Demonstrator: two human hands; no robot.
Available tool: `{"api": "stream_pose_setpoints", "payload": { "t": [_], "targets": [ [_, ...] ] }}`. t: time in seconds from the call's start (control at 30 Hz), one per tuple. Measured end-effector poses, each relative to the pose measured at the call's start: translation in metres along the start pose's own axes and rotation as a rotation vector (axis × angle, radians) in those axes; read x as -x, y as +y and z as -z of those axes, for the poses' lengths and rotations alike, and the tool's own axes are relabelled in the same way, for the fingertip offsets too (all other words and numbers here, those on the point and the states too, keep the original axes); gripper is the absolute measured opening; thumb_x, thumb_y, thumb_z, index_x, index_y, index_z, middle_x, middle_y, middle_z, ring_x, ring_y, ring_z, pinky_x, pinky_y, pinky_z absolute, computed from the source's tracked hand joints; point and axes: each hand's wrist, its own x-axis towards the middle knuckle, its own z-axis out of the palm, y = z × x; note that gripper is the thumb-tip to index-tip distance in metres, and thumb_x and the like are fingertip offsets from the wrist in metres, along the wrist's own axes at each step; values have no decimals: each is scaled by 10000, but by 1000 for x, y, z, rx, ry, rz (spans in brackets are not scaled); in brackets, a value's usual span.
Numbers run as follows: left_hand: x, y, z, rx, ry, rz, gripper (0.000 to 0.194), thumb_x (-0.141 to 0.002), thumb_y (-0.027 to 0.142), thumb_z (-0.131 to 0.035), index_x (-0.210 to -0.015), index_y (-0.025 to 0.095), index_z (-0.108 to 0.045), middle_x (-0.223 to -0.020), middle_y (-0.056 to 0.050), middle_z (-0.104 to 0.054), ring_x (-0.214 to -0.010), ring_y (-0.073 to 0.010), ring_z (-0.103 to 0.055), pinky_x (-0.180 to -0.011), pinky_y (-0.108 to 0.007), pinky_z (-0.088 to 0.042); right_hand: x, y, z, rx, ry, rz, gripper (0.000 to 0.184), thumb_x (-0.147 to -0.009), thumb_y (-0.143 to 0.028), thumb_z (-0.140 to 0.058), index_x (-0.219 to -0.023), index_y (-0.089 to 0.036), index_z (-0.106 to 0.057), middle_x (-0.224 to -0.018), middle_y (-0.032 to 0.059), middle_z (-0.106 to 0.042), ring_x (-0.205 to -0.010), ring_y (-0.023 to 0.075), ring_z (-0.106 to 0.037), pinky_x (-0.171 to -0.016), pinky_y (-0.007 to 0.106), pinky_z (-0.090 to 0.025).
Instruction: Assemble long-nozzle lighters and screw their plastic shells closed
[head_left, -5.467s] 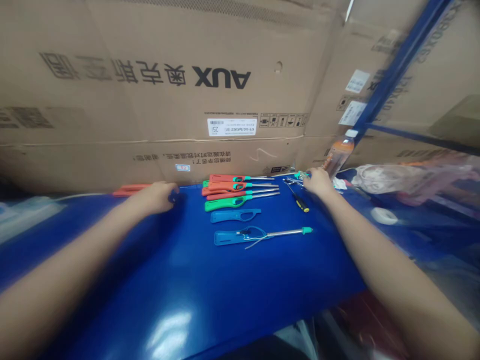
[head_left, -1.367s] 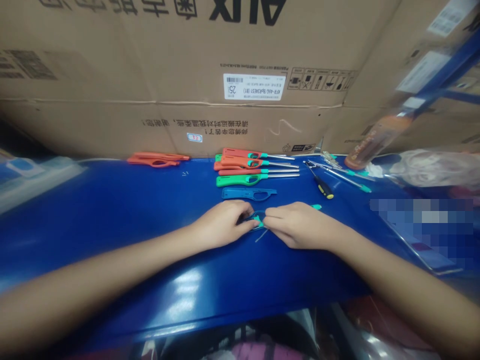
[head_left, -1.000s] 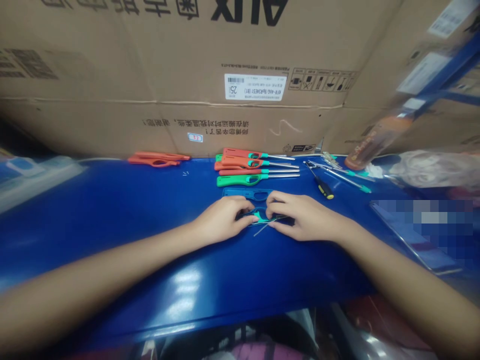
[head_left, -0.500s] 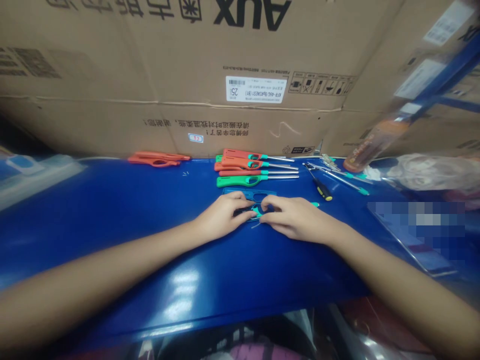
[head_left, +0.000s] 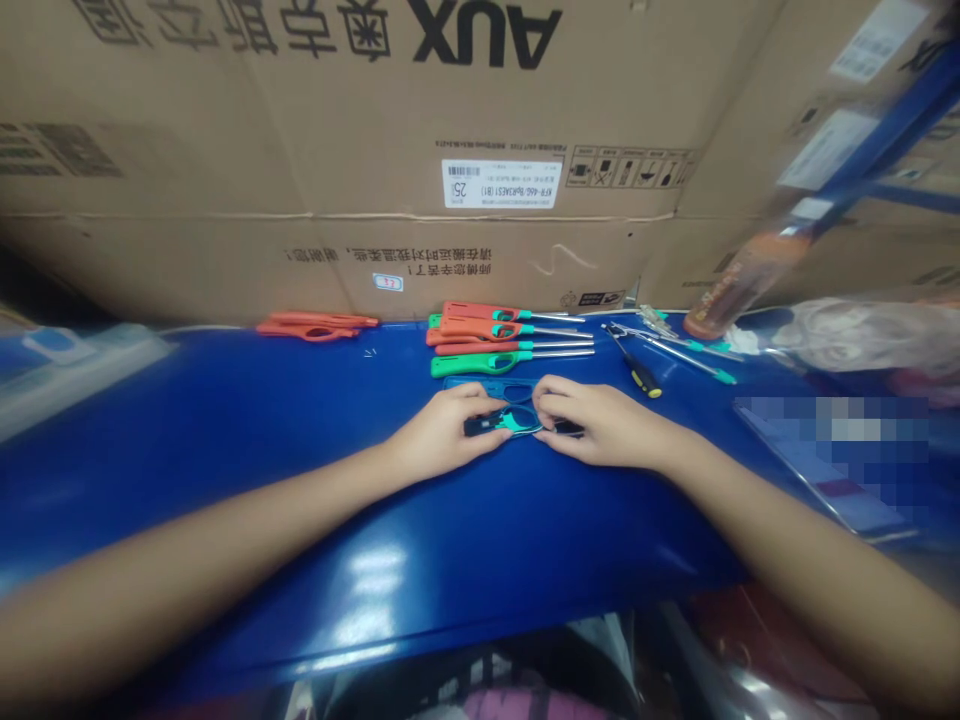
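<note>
A lighter body (head_left: 517,420) with its insides showing lies low over the table, dark at the left with a teal trigger part. My left hand (head_left: 442,430) grips its left end between thumb and fingers. At the other end my right hand (head_left: 592,420) is closed, thumb and fingertips pinched on the lighter; a dark bit shows under the fingers. What exactly those fingertips pinch is hidden. Just behind, a blue casing half (head_left: 487,384) lies on the table, partly covered by my hands.
Several assembled lighters (head_left: 480,365) lie behind, orange and green. Orange casings (head_left: 319,326) are further left. A black-yellow screwdriver (head_left: 643,378), metal rods (head_left: 686,357), a bottle (head_left: 739,285) and a plastic bag (head_left: 847,340) stand or lie right. A cardboard box (head_left: 337,170) backs the blue table (head_left: 300,540).
My right hand has shifted slightly right along the lighter, uncovering more of the teal trigger part. My left hand keeps its grip. The view has shifted slightly.
</note>
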Motion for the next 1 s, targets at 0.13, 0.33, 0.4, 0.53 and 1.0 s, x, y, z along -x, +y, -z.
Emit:
{"api": "stream_pose_setpoints", "payload": {
  "t": [0.13,0.33,0.4,0.53,1.0],
  "targets": [
    [-1,1,2,15,-24,7,322,-910,296,-640,-1188,154,-720,-911,-59,-655,-836,-180,-622,-755,-300,-509,-1,2,-5,-100,74,-34,50,-917,-177,-564,-954,-211,-566,-966,23,-601,-737,128,-532,-648,238,-406],
    [-3,2,6,53,-64,18,302,-914,300,-633,-1183,204,-733,-906,-44,-654,-828,-171,-623,-740,-282,-489,-2,2,-7,-149,64,-25,51,-908,-178,-604,-913,-197,-651,-966,37,-631,-802,144,-593,-697,251,-447],
    [-5,1,9,62,-96,29,290,-905,295,-647,-1168,219,-744,-887,-34,-659,-778,-159,-616,-712,-274,-477,-3,1,-7,-153,71,-31,59,-904,-167,-599,-892,-185,-654,-930,40,-628,-777,142,-581,-685,254,-445],
    [-10,-1,17,25,-171,24,273,-874,284,-692,-1128,212,-763,-843,-24,-668,-699,-146,-590,-658,-261,-449,-5,0,-7,-180,83,-28,61,-890,-147,-594,-863,-177,-640,-887,33,-612,-720,127,-544,-633,241,-423],
    [-9,-1,17,-13,-195,2,293,-901,294,-669,-1175,230,-750,-834,-29,-636,-725,-161,-602,-687,-268,-448,-7,-1,-12,-209,121,-56,86,-884,-132,-596,-872,-179,-666,-877,31,-607,-690,117,-536,-630,240,-436]
  ]
}}
